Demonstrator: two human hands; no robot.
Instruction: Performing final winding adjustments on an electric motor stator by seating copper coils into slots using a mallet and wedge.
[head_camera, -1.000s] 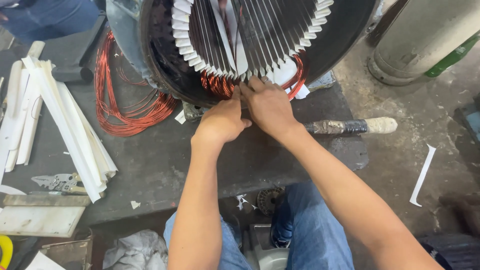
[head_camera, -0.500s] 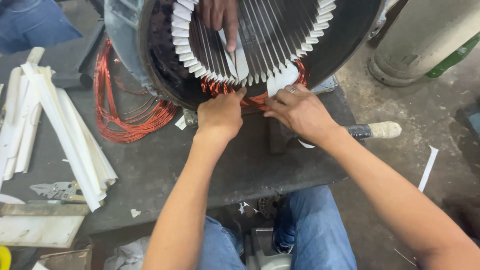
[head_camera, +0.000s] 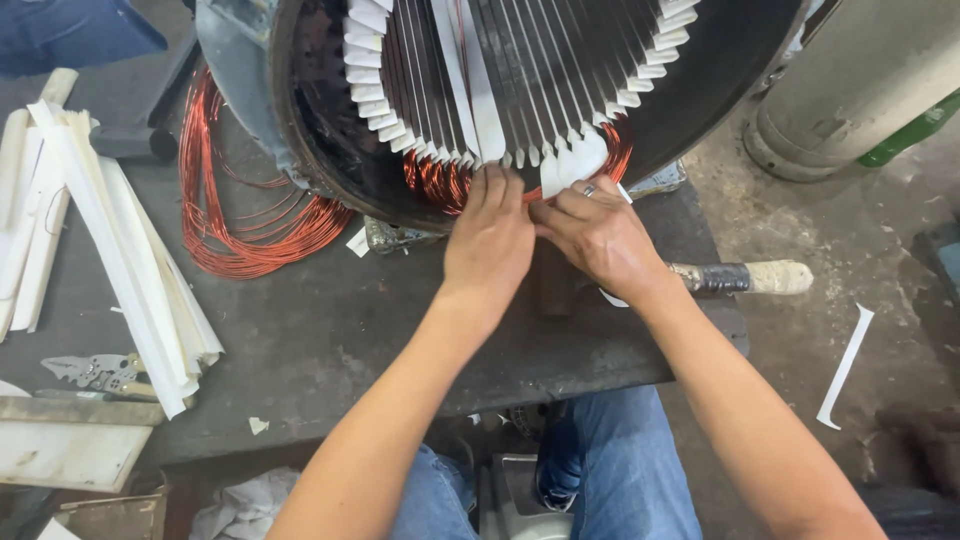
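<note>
While both hands (head_camera: 545, 235) press the copper winding (head_camera: 440, 180), paper strips (head_camera: 130, 260) lie left.

You're at a dark, worn workbench (head_camera: 330, 340) above a gritty, possibly concrete floor (head_camera: 880, 260), evenly lit.

copper-red wire coil (head_camera: 245, 225), white paper strips (head_camera: 130, 270), blue jeans (head_camera: 620, 470)

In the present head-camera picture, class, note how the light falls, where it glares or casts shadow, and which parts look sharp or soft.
Head view: soft, even light; the two hands, left hand and right hand, are sharp at the large round metal stator; its white paper slot liners look bright but not washed out; the coiled copper wire shines mildly; deep shadow lies below the dark metal table.
</note>
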